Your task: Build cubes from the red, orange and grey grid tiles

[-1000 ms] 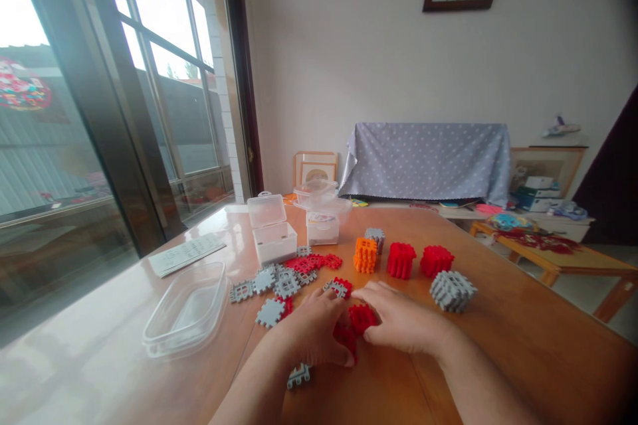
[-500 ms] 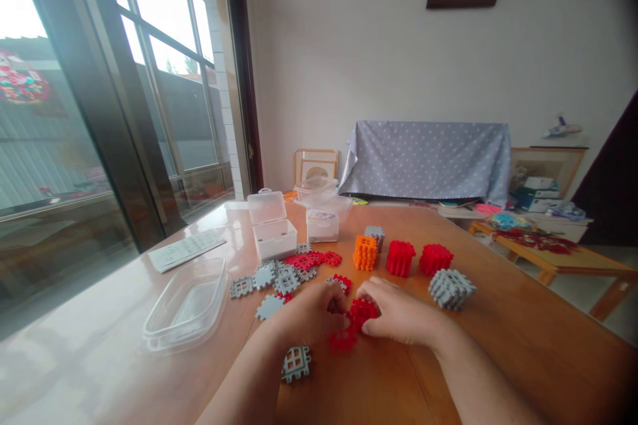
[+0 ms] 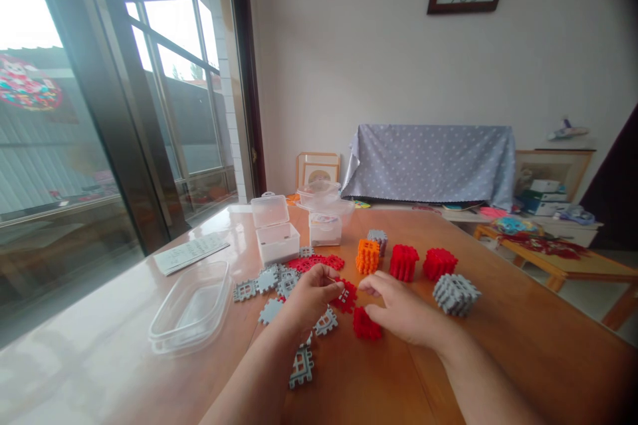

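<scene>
My left hand (image 3: 315, 293) is closed in a pinch on a red interlocking tile (image 3: 345, 297), a flat square piece with notched edges and window-like openings. My right hand (image 3: 399, 309) is open, its thumb and fingers apart, just right of that tile. Below its thumb a small stack of red tiles (image 3: 367, 324) rests on the table; whether the thumb touches it I cannot tell. A grey tile (image 3: 326, 322) lies under my left hand, and another grey window tile (image 3: 302, 368) is beside my left forearm.
Farther right stand an orange tile stack (image 3: 367, 256), red stacks (image 3: 404, 262) and a grey stack (image 3: 456, 294). Loose grey tiles (image 3: 268, 277) and red tiles (image 3: 319, 263) lie left of centre. Clear tub (image 3: 192, 305), lidded box (image 3: 278, 244) and paper sheet (image 3: 192, 254) occupy the left side.
My left hand has moved up and away with a red tile between its fingers. My right hand has let go of the small red stack, which now sits on the table.
</scene>
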Motion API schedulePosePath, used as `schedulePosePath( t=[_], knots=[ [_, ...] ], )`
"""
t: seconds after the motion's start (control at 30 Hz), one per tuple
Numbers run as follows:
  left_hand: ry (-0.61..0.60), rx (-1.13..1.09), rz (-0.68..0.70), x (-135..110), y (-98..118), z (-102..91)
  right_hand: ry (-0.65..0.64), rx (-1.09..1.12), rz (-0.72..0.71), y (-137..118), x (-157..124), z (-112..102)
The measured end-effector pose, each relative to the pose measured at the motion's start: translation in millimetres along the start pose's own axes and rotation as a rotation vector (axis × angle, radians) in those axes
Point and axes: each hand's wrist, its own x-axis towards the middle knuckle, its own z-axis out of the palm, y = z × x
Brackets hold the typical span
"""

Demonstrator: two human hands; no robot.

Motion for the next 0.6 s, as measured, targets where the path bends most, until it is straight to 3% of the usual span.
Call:
schedulePosePath(
  t=[0.13,0.37,0.43,0.6],
  knots=[
    [0.013,0.005,-0.024,-1.0,-0.2,4.4,0.141,0.045,-0.093,-19.5,1.2,3.1],
    [-0.047,-0.03,-0.037,-1.0,-4.2,10.2,0.113,-0.028,-0.096,-27.6,-0.8,4.0],
    [0.012,0.06,0.015,3.1,-6.8,7.4,0.086,-0.032,-0.054,-19.8,-1.3,-1.5],
    [0.234,0.534,0.222,16.0,-18.8,-8.9,-0.038,-0.09,0.014,-0.5,-3.1,-8.8]
  ],
)
